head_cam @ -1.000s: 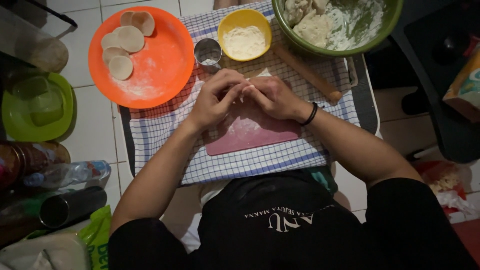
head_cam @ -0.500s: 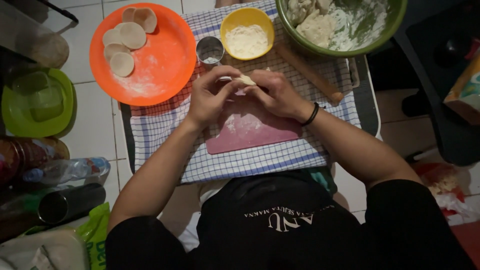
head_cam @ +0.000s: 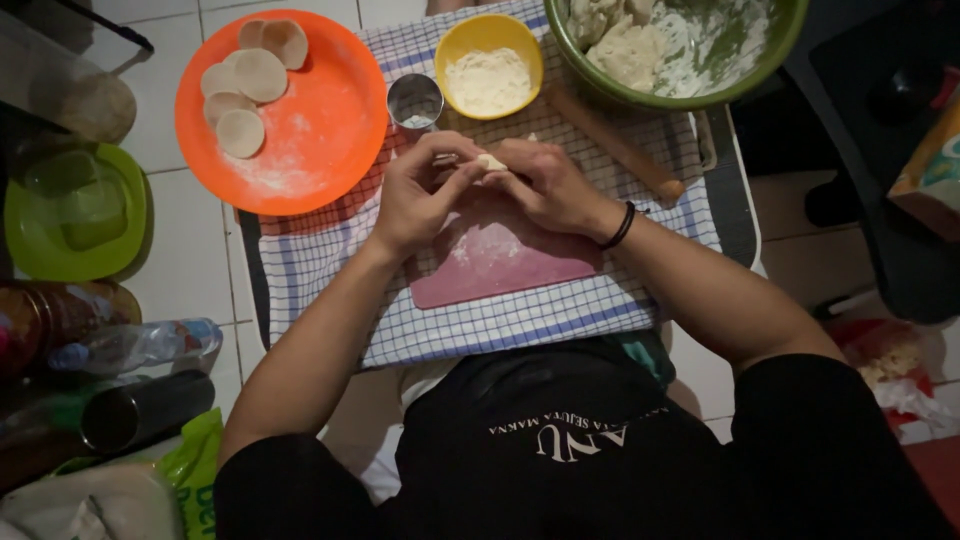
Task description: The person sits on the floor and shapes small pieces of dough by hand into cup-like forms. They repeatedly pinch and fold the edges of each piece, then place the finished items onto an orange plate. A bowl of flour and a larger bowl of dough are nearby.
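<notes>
Head view, notes, two observers.

— Where was the dough piece (head_cam: 491,161)?

— Above the far edge of the pink board (head_cam: 500,255), pinched between both hands. Only a pale sliver showed between the fingertips; the rest was hidden by fingers.

— Left hand (head_cam: 420,195)?

— Over the board's left far corner, fingers curled narrow, tips closed on the dough's left side.

— Right hand (head_cam: 545,185)?

— Over the board's far middle, fingers bent in tight, gripping the dough from the right. Black band (head_cam: 620,226) on that wrist. The two hands touched at the fingertips.

— Surroundings, off the board?

— Board lay on a blue-checked cloth (head_cam: 480,320). Beyond the board: a small metal ring cutter (head_cam: 414,101), just left of a yellow bowl of flour (head_cam: 490,65). Far right of the board, a wooden rolling pin (head_cam: 615,145) lay slanted, beside a green bowl (head_cam: 660,45) with a lump of dough. Left and beyond the board, an orange plate (head_cam: 285,110) carried flat dough rounds (head_cam: 245,95), dusted with flour.
</notes>
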